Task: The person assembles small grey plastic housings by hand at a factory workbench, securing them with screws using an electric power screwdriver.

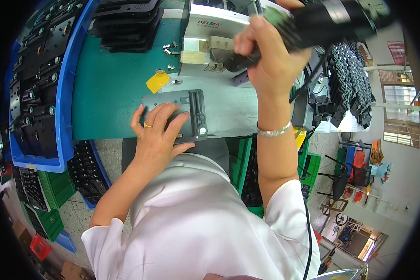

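On the green work mat lies a flat dark grey plastic panel (184,100) with a long ridge along its right side and a round white-ringed part at its near right corner. My left hand (155,131) holds it, curled fingertips on its top and thumb along its near edge. My right hand (274,58) is raised at the right of the bench, wrapped round a black electric screwdriver (315,25). Motion blurs the tool, and its tip cannot be made out. Beyond the panel are a yellow piece (158,82) and several small metal switch-like parts (171,67).
A white-fronted machine (214,23) stands at the bench's back. Dark panels (126,28) are stacked at the back left. A blue crate (63,93) of similar black parts borders the left side. Many black parts (347,79) are heaped at the right, and green crates (240,161) stand below.
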Demonstrator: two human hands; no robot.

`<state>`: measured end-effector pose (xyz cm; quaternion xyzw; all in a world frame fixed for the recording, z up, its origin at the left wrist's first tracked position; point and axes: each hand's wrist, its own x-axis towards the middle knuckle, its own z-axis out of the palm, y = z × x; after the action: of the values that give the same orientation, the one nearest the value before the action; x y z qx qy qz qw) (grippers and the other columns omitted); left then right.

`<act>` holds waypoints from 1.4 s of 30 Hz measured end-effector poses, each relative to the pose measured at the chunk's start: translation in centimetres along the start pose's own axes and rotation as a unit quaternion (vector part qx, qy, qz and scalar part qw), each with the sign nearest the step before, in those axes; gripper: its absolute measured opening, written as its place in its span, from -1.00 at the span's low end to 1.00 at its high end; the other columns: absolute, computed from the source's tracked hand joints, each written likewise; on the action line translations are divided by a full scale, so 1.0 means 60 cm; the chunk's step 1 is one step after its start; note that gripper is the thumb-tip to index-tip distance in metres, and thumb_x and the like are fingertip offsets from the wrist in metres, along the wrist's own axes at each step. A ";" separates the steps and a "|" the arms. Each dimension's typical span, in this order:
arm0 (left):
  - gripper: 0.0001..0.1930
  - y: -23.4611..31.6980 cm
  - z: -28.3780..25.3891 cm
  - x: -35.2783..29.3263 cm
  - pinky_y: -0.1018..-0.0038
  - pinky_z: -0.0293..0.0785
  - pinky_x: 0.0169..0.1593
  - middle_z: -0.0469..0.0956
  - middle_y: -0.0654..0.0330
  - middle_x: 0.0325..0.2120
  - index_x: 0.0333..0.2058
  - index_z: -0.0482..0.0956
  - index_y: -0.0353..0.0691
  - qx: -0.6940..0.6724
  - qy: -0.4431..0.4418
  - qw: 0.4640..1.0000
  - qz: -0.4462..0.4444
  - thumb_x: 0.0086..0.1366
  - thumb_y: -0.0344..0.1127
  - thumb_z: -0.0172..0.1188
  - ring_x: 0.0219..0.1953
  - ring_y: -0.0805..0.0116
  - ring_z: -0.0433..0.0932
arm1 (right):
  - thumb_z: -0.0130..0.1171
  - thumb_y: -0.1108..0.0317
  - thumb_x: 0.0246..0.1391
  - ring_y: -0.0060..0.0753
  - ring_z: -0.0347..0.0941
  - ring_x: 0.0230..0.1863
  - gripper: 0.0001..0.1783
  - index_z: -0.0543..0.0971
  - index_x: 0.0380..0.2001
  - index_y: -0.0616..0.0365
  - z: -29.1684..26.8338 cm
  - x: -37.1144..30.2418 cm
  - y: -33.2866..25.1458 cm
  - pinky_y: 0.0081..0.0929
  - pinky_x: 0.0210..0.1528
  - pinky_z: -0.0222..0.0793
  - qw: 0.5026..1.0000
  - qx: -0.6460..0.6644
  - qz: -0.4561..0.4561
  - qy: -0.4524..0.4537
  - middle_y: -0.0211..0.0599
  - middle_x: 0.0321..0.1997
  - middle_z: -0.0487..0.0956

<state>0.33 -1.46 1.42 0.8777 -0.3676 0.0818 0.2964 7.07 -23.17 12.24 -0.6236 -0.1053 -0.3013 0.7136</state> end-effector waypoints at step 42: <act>-0.61 -0.014 0.020 0.017 0.04 -0.09 0.28 0.45 0.36 -0.22 -0.24 0.64 0.32 -0.009 0.059 0.995 0.084 -0.16 -0.17 0.39 -0.08 0.44 0.44 | 0.17 0.57 0.06 -0.48 0.23 -0.77 -0.53 0.13 -0.13 0.00 0.022 -0.172 0.008 -0.41 -0.67 0.33 0.987 -0.153 -0.014 -0.047 -0.37 -0.64 0.31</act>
<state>1.57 -2.31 0.45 0.8346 -0.4226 0.1553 0.3173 -0.58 -18.82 6.65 -0.7369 -0.1002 -0.2947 0.6000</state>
